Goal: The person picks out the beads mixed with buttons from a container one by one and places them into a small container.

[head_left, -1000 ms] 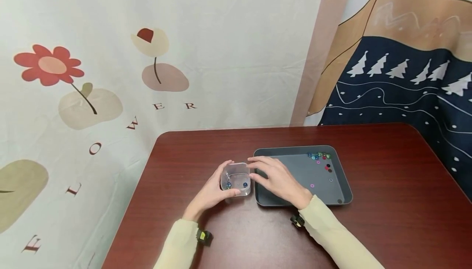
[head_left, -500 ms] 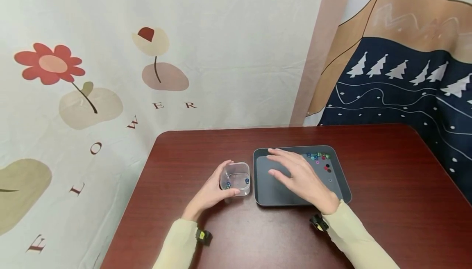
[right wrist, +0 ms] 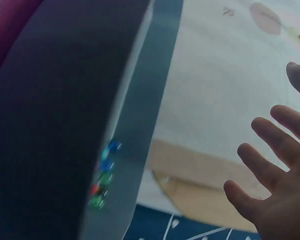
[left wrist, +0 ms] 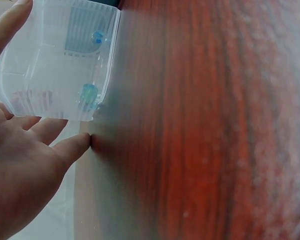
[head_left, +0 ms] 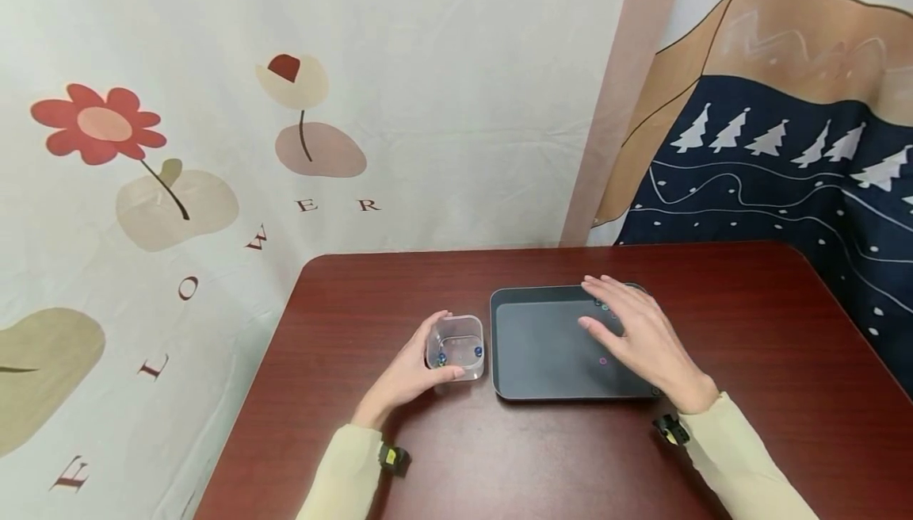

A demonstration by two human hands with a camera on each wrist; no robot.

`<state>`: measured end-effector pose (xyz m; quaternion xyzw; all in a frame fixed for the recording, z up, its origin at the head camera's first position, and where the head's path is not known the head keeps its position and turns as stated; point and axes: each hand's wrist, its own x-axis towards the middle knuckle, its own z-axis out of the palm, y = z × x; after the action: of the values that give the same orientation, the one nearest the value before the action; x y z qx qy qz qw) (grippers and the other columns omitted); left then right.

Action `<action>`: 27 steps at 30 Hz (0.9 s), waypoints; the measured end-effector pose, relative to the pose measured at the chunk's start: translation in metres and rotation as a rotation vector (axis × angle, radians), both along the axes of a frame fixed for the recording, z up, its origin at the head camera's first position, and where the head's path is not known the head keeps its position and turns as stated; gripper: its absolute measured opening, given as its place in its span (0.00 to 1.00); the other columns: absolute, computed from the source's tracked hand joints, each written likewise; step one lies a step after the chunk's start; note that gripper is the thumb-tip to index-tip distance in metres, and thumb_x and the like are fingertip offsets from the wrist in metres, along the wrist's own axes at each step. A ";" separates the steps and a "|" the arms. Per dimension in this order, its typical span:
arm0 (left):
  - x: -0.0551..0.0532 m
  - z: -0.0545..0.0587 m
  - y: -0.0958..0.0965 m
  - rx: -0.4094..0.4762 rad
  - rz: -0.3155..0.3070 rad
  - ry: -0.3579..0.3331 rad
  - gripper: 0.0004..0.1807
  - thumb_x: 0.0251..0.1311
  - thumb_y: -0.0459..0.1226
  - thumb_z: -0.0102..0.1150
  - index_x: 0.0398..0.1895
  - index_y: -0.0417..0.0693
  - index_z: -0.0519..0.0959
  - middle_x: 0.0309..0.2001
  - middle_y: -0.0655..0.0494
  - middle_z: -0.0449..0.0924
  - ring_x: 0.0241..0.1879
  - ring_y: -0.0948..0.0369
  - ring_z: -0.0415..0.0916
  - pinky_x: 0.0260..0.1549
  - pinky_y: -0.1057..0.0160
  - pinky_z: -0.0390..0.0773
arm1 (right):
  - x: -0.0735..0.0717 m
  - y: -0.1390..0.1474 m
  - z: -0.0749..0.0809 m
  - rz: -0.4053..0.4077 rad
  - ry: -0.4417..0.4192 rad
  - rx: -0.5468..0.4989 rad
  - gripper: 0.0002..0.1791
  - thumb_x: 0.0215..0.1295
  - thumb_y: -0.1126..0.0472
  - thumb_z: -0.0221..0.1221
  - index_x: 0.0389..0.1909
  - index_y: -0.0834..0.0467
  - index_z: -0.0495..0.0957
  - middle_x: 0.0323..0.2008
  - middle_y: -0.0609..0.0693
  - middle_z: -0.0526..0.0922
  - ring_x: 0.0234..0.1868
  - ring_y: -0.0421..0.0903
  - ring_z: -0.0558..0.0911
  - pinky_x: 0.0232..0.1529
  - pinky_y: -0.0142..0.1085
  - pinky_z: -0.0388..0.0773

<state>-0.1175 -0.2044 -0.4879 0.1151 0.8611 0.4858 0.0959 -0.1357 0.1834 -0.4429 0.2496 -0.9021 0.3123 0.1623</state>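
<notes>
In the head view my left hand (head_left: 408, 376) grips a small clear plastic box (head_left: 460, 336), thumb on the near side and fingers round its far left. Inside the box lie a blue bead (head_left: 478, 352) and a few more beads (head_left: 442, 358) at the left. My right hand (head_left: 645, 339) hovers over the right part of a grey tray (head_left: 535, 346), fingers spread and holding nothing. It hides most of the beads there. The right wrist view shows several blue, green and red beads (right wrist: 106, 165) along the tray's edge. A pink ring (head_left: 603, 361) lies on the tray.
The box and tray stand side by side on a dark red wooden table (head_left: 385, 290). A printed curtain (head_left: 456, 108) hangs behind the table's far edge.
My right hand has moved from beside the box rightward across the tray, its fingers spreading. The left hand and the box have stayed in place.
</notes>
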 end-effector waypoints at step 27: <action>0.000 -0.001 0.000 -0.003 0.004 -0.005 0.55 0.52 0.46 0.81 0.81 0.55 0.58 0.70 0.54 0.69 0.64 0.53 0.70 0.64 0.44 0.67 | -0.024 0.051 -0.034 -0.056 -0.146 0.192 0.27 0.65 0.57 0.71 0.62 0.63 0.80 0.61 0.66 0.80 0.67 0.67 0.71 0.62 0.71 0.65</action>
<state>-0.1175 -0.2043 -0.4885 0.1121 0.8618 0.4850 0.0971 -0.1592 0.2348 -0.4767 0.2155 -0.9438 0.2374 0.0804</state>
